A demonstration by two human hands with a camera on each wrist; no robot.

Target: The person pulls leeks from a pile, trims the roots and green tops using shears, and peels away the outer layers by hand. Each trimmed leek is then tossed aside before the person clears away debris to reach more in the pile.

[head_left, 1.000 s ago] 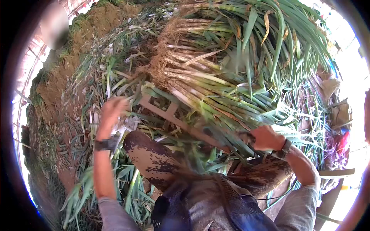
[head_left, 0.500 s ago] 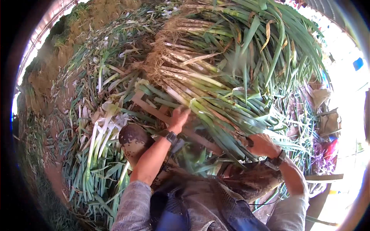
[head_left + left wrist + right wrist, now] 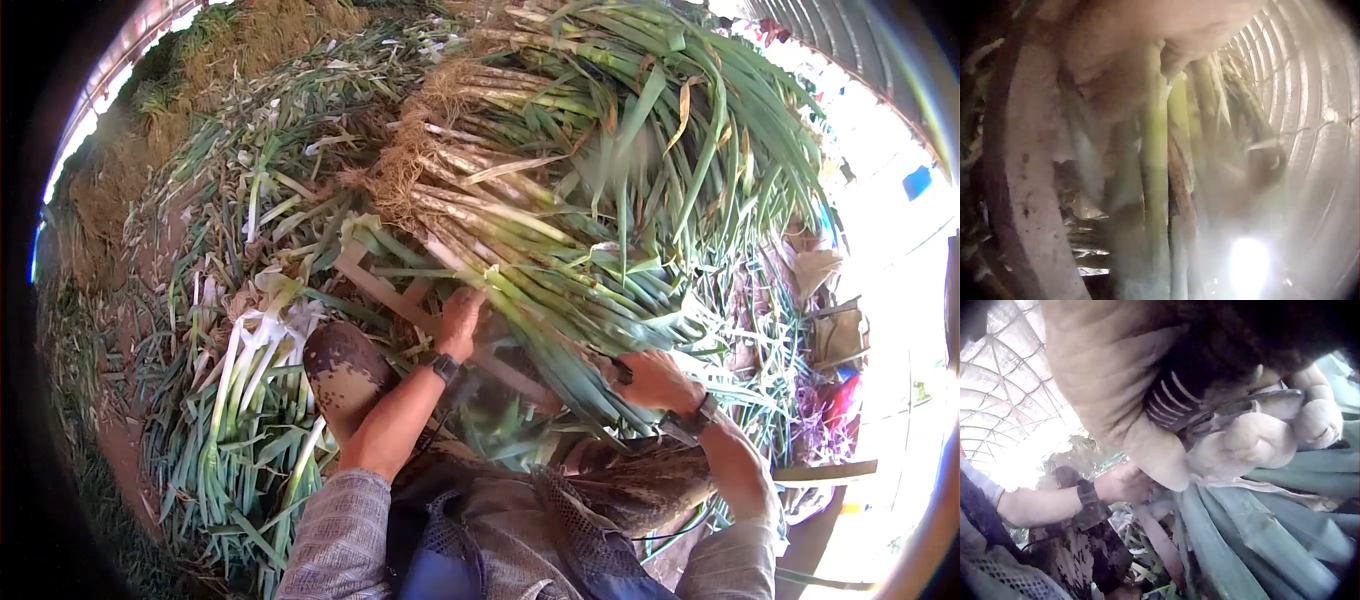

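My left hand (image 3: 462,322) grips a green onion stalk (image 3: 500,290) at the near edge of a big heap of unpeeled green onions (image 3: 500,210), roots pointing left. In the left wrist view the fingers curl over pale green stalks (image 3: 1157,131). My right hand (image 3: 655,380) lies farther right over the green leaves, its fingers curled round a dark ridged handle (image 3: 1175,397); the rest of that tool is hidden. A dry leaf strip (image 3: 1272,489) trails below the right fingers, above broad green leaves (image 3: 1254,531).
A wooden frame (image 3: 375,285) slants beneath the left hand, in front of the knees. At left lies a pile of peeled green onions (image 3: 245,370) with white stems, on ground strewn with trimmings (image 3: 200,220). A red and purple bundle (image 3: 840,405) sits at the far right.
My left hand has moved right from beside the peeled pile to the heap's near edge and now grips a stalk. The right hand stays at the leaves, keeping its grip.
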